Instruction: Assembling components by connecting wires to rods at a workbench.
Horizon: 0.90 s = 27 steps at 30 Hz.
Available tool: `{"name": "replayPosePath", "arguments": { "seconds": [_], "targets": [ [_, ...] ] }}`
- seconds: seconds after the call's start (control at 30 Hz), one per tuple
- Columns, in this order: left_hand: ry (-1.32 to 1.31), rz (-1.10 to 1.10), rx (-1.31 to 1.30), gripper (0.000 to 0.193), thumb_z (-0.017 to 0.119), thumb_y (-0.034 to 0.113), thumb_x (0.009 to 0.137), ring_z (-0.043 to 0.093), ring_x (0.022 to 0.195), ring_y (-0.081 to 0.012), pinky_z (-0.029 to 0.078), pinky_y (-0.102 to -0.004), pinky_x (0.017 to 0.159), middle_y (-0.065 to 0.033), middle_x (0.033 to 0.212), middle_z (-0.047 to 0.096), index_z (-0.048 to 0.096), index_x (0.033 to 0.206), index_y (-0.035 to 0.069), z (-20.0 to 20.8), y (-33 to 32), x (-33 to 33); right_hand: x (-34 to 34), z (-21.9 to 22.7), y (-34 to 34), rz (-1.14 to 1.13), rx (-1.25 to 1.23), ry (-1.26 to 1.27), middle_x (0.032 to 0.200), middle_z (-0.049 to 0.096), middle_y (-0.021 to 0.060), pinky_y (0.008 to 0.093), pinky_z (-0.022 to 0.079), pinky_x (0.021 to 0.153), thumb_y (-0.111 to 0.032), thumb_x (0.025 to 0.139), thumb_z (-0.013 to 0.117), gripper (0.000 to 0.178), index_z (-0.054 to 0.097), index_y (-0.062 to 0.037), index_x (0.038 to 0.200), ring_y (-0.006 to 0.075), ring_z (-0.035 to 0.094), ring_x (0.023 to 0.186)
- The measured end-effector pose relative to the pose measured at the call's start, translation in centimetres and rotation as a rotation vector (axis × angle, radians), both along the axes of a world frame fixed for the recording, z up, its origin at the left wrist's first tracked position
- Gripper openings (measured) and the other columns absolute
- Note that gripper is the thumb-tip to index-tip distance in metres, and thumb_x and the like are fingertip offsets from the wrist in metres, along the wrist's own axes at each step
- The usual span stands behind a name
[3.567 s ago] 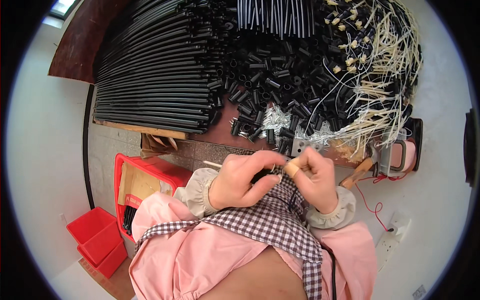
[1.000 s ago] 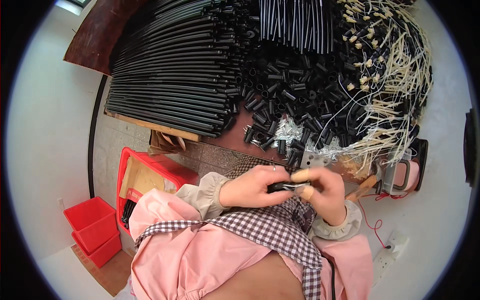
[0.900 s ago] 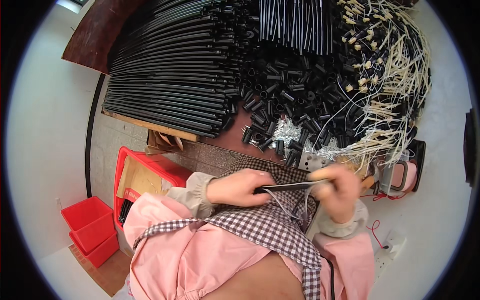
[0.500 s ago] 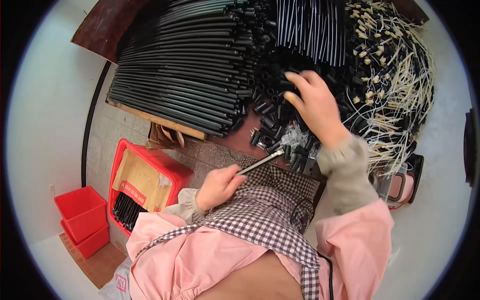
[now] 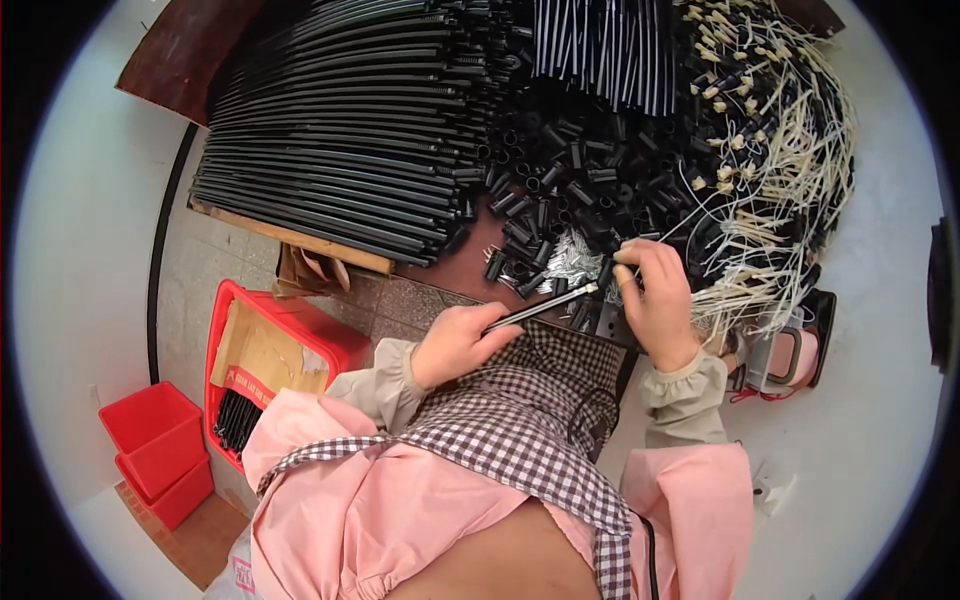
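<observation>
My left hand (image 5: 456, 346) is closed around a thin dark rod (image 5: 545, 304), which slants up to the right and has a pale tip. My right hand (image 5: 656, 305) is just beyond that tip, thumb and fingers pinched on a short black tube (image 5: 606, 270). The tube stands close to the rod's tip; I cannot tell whether they touch. Behind both hands, many loose black sleeves (image 5: 580, 192) lie heaped on the reddish-brown tabletop (image 5: 474, 262). A small pile of shiny metal pieces (image 5: 573, 257) lies just past the rod.
Long black rods (image 5: 330, 145) are stacked at the far left, and more thin rods (image 5: 605, 50) lie at the back. Cream wires with connectors (image 5: 790, 190) cover the right side. On the floor at left stand a red bin (image 5: 330, 330) and smaller red boxes (image 5: 150, 418).
My right hand has come down from above the sleeve heap to the rod's tip, now pinching a short black tube. My left hand has shifted slightly right and up with the rod.
</observation>
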<state>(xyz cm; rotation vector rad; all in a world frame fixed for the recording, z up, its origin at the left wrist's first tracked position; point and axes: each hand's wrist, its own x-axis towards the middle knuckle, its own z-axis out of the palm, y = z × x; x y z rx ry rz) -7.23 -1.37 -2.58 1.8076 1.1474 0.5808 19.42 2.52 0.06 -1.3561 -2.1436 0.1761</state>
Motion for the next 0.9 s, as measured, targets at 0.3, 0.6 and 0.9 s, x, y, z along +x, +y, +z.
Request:
{"name": "replayPosePath", "arguments": {
  "seconds": [0.3,0.6,0.9],
  "targets": [
    [-0.062,-0.030,-0.067,0.020,0.065,0.023,0.082,0.059,0.065,-0.0352,0.045,-0.0384,0.055,-0.0169,0.073,0.061,0.063,0.089,0.004,-0.8,-1.2,0.4,-3.8,-1.1,4.2,-0.079,-0.107,-0.226,0.083,0.053,0.0077,0.0363,0.045,0.069,-0.016,0.070,0.073,0.042,0.056,-0.0070,0.108,0.0265,0.051,0.078],
    [-0.043,0.042,-0.172,0.019,0.065,0.017,0.082,0.059,0.064,-0.0323,0.045,-0.0354,0.056,-0.0175,0.074,0.060,0.062,0.091,0.001,-1.4,-1.3,-1.5,-2.7,-1.3,2.7,0.224,-0.011,-0.172,0.081,0.052,0.0078,0.0352,0.045,0.066,-0.011,0.067,0.071,0.033,0.058,-0.0057,0.097,0.0268,0.051,0.075],
    [0.031,0.078,0.035,0.020,0.066,0.022,0.081,0.061,0.064,-0.0327,0.047,-0.0375,0.055,-0.0155,0.073,0.062,0.063,0.091,0.005,0.6,-0.4,-0.9,-0.6,-0.9,1.0,0.141,-0.052,0.043,0.095,0.058,0.0090,0.0346,0.047,0.076,-0.001,0.069,0.064,0.022,0.059,-0.0064,0.090,0.0291,0.054,0.089]
  ]
}}
